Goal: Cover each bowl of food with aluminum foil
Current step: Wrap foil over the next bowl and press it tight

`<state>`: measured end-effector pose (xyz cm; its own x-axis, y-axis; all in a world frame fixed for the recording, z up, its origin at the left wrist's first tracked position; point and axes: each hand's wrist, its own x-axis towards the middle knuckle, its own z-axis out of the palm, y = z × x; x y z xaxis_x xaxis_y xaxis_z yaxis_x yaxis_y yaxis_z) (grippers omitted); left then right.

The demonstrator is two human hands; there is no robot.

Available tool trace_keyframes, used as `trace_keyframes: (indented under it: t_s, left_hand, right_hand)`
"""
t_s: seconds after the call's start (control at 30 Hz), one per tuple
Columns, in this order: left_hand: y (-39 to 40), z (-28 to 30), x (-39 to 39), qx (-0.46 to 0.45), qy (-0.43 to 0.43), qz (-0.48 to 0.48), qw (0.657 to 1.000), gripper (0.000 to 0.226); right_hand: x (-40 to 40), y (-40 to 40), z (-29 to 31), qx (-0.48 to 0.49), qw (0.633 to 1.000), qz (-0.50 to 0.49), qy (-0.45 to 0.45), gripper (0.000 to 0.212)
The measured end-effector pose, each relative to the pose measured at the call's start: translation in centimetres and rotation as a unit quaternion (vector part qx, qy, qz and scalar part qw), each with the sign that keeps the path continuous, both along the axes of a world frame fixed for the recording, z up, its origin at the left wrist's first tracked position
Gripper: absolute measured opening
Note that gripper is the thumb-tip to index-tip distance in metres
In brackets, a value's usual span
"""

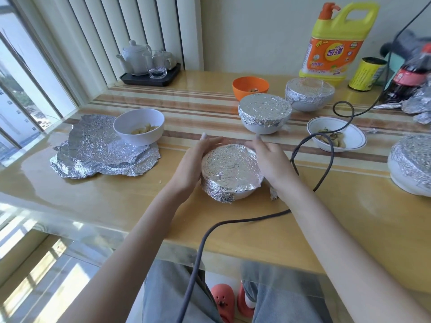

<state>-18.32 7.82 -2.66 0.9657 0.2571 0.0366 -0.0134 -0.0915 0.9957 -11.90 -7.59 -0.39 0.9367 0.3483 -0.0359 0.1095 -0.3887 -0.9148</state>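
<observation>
A white bowl wrapped in foil (231,169) stands in front of me on the wooden table (326,217). My left hand (193,164) cups its left side and my right hand (271,164) cups its right side, fingers curved against the foil rim. Three more foil-covered bowls stand behind and to the right: one (264,113), another (309,92) and one at the right edge (411,159). Uncovered bowls with food: a white bowl (138,129), an orange bowl (249,86) and a rimmed white bowl (337,136). Loose foil sheets (98,152) lie at the left.
A dark cable (310,145) loops over the table and the rimmed bowl, then hangs off the front edge. A yellow detergent jug (335,43), a yellow can (367,74), a cola bottle (412,75) and crumpled foil (417,106) sit at the back right. A tea set tray (150,75) is at the back left.
</observation>
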Motion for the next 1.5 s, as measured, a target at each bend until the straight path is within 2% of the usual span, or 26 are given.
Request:
trace_keyframes:
  t_s: [0.07, 0.17, 0.23, 0.37, 0.53, 0.73, 0.83, 0.9, 1.03, 1.2, 1.33, 1.5]
  left_hand:
    - [1.0, 0.0, -0.6, -0.038, 0.004, -0.063, 0.997, 0.068]
    - [1.6, -0.1, -1.6, 0.106, 0.006, -0.145, 0.984, 0.112]
    - [1.6, -0.1, -1.9, 0.151, 0.015, -0.161, 0.975, 0.132]
    - [1.4, -0.4, -1.6, 0.165, 0.020, -0.140, 0.976, 0.123]
    - [1.5, -0.3, -1.5, 0.184, 0.032, -0.141, 0.972, 0.126]
    - [1.6, -0.3, -1.4, 0.231, 0.032, -0.136, 0.963, 0.130]
    - [1.4, -0.2, -1.6, 0.237, 0.026, -0.125, 0.963, 0.128]
    - [1.2, -0.2, -1.7, 0.240, 0.024, -0.118, 0.963, 0.127]
    - [0.9, -0.2, -1.8, 0.234, 0.022, -0.107, 0.966, 0.127]
    - [0.7, -0.4, -1.9, 0.236, 0.021, -0.099, 0.966, 0.129]
    - [0.7, -0.5, -1.9, 0.237, 0.022, -0.095, 0.967, 0.132]
    - [0.6, -0.7, -1.9, 0.228, 0.025, -0.084, 0.970, 0.146]
  right_hand:
    - [-0.4, -0.6, -0.1, 0.029, 0.999, -0.026, 0.011, 0.063]
    - [-1.9, -1.1, -0.7, 0.046, 0.999, -0.026, 0.012, 0.054]
    - [-2.6, -1.0, -1.3, 0.047, 0.999, -0.005, 0.015, 0.051]
    - [-2.9, -1.0, -2.2, 0.055, 0.998, -0.003, 0.003, 0.047]
    - [-2.8, -1.2, -2.4, 0.052, 0.998, 0.023, -0.015, 0.048]
    - [-3.5, -1.6, -2.1, 0.001, 0.996, 0.060, -0.072, 0.076]
    - [-3.4, -1.6, -2.3, -0.008, 0.993, 0.063, -0.096, 0.074]
    - [-3.4, -1.9, -2.4, -0.003, 0.993, 0.062, -0.096, 0.070]
    - [-4.7, -2.4, -2.0, 0.048, 0.996, 0.047, -0.053, 0.080]
    - [-5.9, -3.0, -2.5, -0.019, 0.995, 0.091, -0.034, 0.086]
    - [-5.5, -3.6, -2.1, -0.030, 0.991, 0.126, -0.017, 0.093]
    - [-5.0, -4.1, -2.1, -0.046, 0.987, 0.153, -0.020, 0.095]
